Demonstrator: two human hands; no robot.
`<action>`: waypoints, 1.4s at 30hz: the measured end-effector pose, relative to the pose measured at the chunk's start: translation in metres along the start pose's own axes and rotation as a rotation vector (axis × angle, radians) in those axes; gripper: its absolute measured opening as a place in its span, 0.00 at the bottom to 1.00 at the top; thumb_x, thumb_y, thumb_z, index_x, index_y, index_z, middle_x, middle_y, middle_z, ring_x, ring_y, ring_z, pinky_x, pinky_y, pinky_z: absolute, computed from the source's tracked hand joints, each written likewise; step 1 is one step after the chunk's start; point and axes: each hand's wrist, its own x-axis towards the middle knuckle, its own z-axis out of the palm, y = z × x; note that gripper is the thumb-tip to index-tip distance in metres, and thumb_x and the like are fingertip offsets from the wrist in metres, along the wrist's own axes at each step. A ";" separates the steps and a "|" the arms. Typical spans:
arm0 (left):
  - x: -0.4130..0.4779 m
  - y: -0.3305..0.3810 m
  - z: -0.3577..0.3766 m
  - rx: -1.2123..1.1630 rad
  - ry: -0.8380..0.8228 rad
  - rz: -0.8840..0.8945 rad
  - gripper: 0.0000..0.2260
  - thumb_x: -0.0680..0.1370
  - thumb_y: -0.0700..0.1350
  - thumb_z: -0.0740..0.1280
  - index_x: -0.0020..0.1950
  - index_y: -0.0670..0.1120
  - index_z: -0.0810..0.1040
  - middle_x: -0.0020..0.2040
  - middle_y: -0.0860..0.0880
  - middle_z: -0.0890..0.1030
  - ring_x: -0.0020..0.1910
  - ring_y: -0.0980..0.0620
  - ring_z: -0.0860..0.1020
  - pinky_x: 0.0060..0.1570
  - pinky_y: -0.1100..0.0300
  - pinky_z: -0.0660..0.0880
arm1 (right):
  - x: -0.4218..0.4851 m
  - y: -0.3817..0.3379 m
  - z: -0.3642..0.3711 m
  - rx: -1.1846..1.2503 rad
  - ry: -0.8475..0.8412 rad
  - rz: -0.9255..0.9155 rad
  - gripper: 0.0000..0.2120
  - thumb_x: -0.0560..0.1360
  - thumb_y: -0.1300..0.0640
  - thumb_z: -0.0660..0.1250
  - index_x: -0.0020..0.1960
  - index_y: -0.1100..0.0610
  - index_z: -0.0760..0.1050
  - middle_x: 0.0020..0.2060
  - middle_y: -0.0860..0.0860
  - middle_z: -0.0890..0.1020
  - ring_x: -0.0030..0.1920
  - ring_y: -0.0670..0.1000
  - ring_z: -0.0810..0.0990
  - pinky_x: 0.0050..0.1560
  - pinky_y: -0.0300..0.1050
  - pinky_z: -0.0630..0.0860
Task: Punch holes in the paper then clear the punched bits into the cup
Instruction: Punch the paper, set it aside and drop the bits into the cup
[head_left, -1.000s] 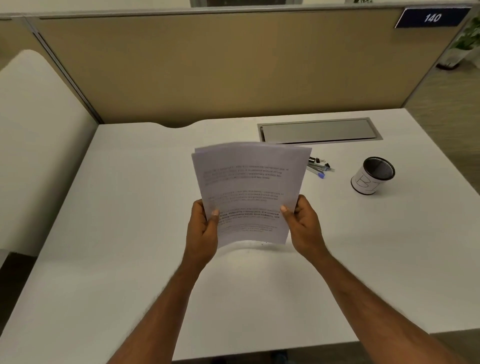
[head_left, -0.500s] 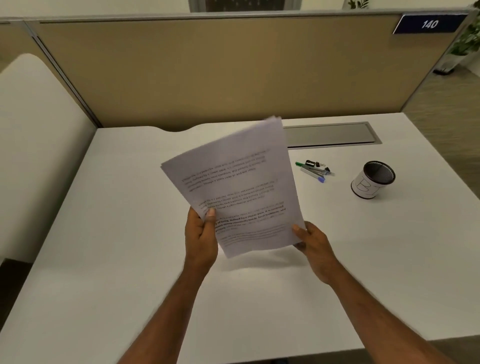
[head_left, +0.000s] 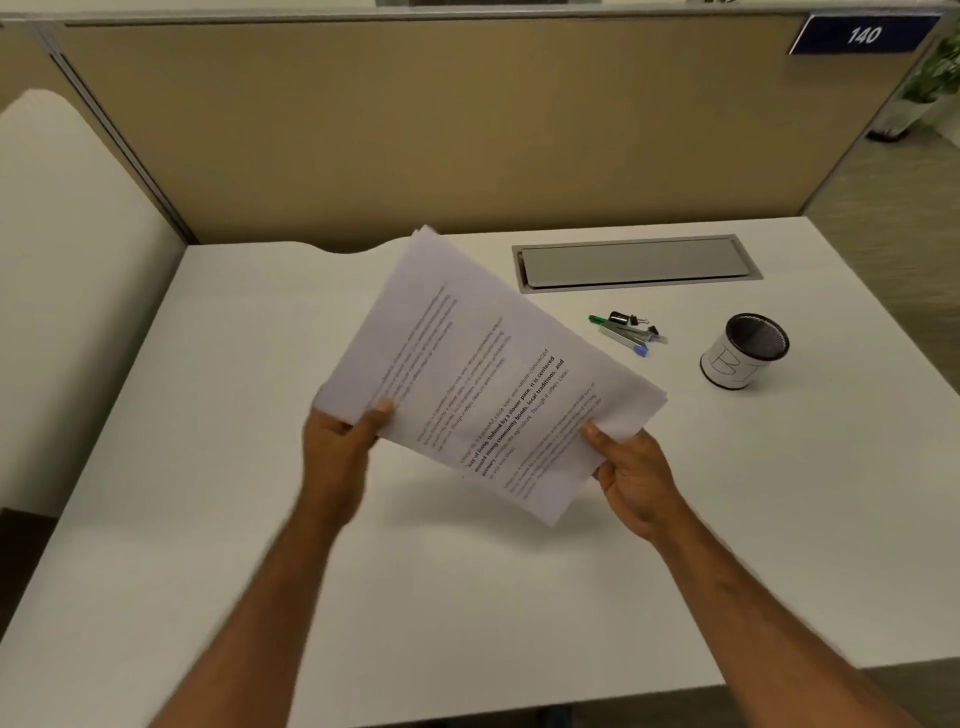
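Note:
A thin stack of printed paper (head_left: 483, 364) hangs above the middle of the white desk (head_left: 260, 338), turned well to the left so its text runs diagonally. My left hand (head_left: 340, 441) pinches its lower left corner with the thumb on top. My right hand (head_left: 631, 470) grips the right edge from below. The cup (head_left: 743, 353), white-wrapped with a black mesh rim, lies tipped on the desk at the right, apart from the paper. No hole punch is in view.
Pens and a black binder clip (head_left: 628, 330) lie between the paper and the cup. A grey cable tray lid (head_left: 634, 260) is set into the desk's back. A tan partition (head_left: 415, 130) stands behind, and a white panel (head_left: 62, 286) at the left.
The paper has rotated counter-clockwise from upright to a steep diagonal. My left hand has shifted to its lower left corner and my right hand has moved right along the edge.

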 end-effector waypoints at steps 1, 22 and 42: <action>0.008 0.008 -0.013 0.072 -0.037 -0.021 0.20 0.68 0.44 0.75 0.59 0.50 0.76 0.55 0.49 0.84 0.55 0.46 0.82 0.51 0.52 0.80 | 0.000 -0.003 -0.003 -0.053 0.014 -0.015 0.13 0.71 0.62 0.69 0.54 0.51 0.82 0.54 0.53 0.84 0.55 0.52 0.83 0.50 0.46 0.81; -0.041 -0.099 -0.052 0.669 -0.033 0.039 0.16 0.79 0.36 0.66 0.66 0.44 0.70 0.56 0.55 0.78 0.55 0.68 0.76 0.48 0.76 0.73 | -0.008 0.045 -0.022 -0.490 0.129 -0.116 0.12 0.71 0.63 0.73 0.47 0.47 0.81 0.42 0.43 0.86 0.45 0.45 0.84 0.49 0.39 0.82; -0.013 -0.027 -0.005 0.028 0.162 -0.149 0.16 0.77 0.40 0.70 0.63 0.49 0.71 0.47 0.47 0.84 0.44 0.51 0.84 0.41 0.61 0.79 | -0.008 0.023 -0.001 0.033 0.114 0.117 0.18 0.71 0.62 0.70 0.60 0.51 0.78 0.58 0.54 0.83 0.57 0.54 0.82 0.54 0.53 0.79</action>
